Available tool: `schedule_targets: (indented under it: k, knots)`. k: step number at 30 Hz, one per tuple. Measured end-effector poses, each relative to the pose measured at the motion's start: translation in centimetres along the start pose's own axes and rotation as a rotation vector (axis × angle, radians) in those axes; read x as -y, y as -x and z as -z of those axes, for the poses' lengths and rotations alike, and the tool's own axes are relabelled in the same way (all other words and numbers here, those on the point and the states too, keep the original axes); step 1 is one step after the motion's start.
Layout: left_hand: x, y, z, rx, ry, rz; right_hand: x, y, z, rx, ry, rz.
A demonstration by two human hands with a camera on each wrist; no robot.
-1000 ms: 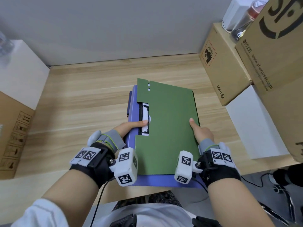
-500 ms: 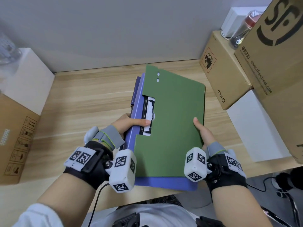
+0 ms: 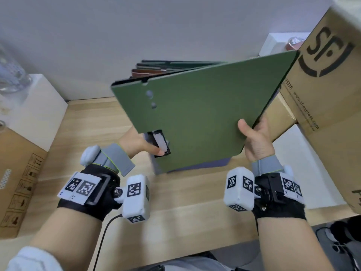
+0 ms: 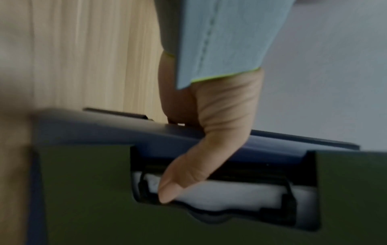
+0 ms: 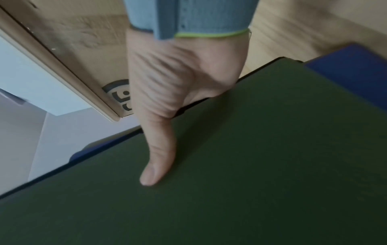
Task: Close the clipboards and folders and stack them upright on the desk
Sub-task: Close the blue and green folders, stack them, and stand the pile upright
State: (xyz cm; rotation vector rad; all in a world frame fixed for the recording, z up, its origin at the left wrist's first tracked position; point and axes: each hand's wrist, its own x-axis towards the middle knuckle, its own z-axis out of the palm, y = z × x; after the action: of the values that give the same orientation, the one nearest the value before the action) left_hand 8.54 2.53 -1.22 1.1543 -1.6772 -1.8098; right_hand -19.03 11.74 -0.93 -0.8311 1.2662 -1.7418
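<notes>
Both hands hold a stack of closed folders, green clipboard folder on top of a blue one, tilted up above the wooden desk: left hand grasping its left edge with thumb at the clip, right hand grasping the right edge.

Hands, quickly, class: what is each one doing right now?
Left hand: grips the green and blue folders at the clip edge, thumb on top.
Right hand: grips the opposite edge of the same folders, thumb on the green cover.
</notes>
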Motion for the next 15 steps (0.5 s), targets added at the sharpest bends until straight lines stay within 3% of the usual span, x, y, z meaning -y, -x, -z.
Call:
schedule_targets:
  k: [4, 15]
  knots:
    - [0.2, 0.9, 0.4, 0.046, -0.104, -0.045, 0.1, 0.3, -0.1, 0.070, 0.000, 0.041]
    - [-1.4, 1.8, 3.1, 0.210, -0.122, -0.135, -0.2, 0.6, 0.8, 0.044, 0.062, 0.001]
